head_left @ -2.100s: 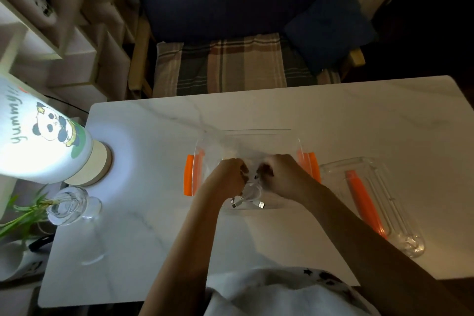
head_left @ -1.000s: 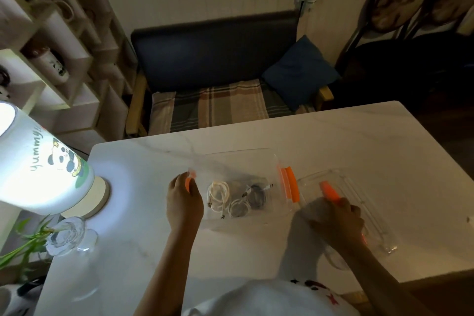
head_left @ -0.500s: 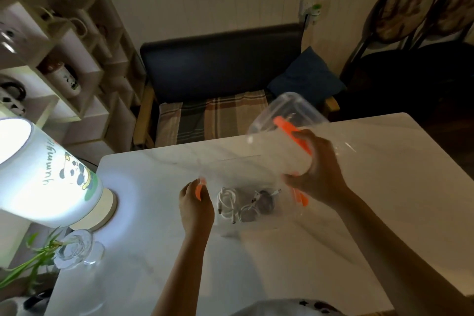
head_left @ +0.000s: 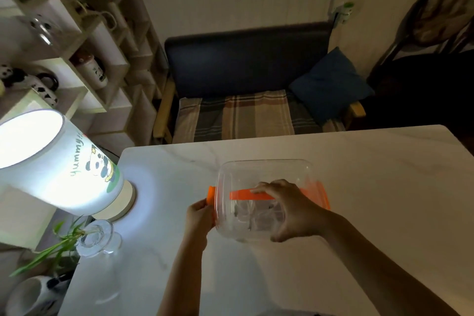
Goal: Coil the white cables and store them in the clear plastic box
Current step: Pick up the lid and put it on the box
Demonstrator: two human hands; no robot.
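The clear plastic box (head_left: 319,196) with orange side clips sits mid-table. Its clear lid (head_left: 256,174), with an orange handle strip, lies over the box. My right hand (head_left: 289,210) grips the lid from above, fingers curled round its handle area. My left hand (head_left: 200,215) holds the box's left end at the orange clip (head_left: 211,195). Coiled white cables (head_left: 252,213) show faintly through the lid, inside the box.
A lit lamp with a panda print (head_left: 59,167) stands at the table's left edge. A glass vase with green stems (head_left: 96,238) stands beside it. The white marble table (head_left: 384,187) stretches right. A bench with a plaid cushion (head_left: 241,115) is behind.
My right hand picked the lid up from the table's right side, carried it over and lowered it onto the box. My left hand stayed at the box's left clip.
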